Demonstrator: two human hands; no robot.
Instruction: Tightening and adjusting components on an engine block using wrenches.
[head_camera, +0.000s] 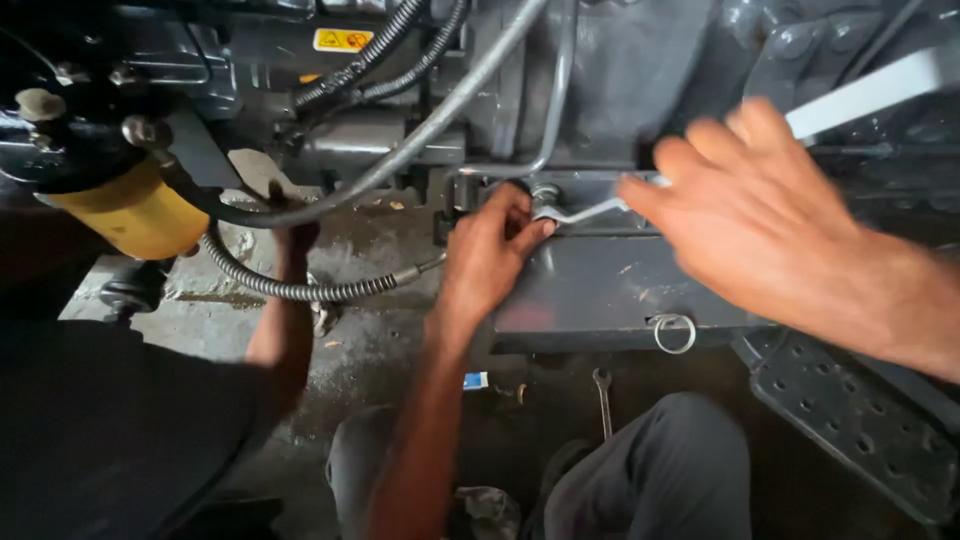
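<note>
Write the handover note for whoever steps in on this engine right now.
Left hand: fingers pinch the head of the spanner on the fitting above the dark metal plate.
Right hand: open, blurred, at the spanner's handle end; grip cannot be confirmed.
Second spanner lies on the floor below.
Done: spanner seated on the fitting.
Left: whether the fitting is tight or loose cannot be told.

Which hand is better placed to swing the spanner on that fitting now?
Probably right. The right hand lies open at the handle end of the spanner; the left hand only pinches its head at the fitting.
</note>
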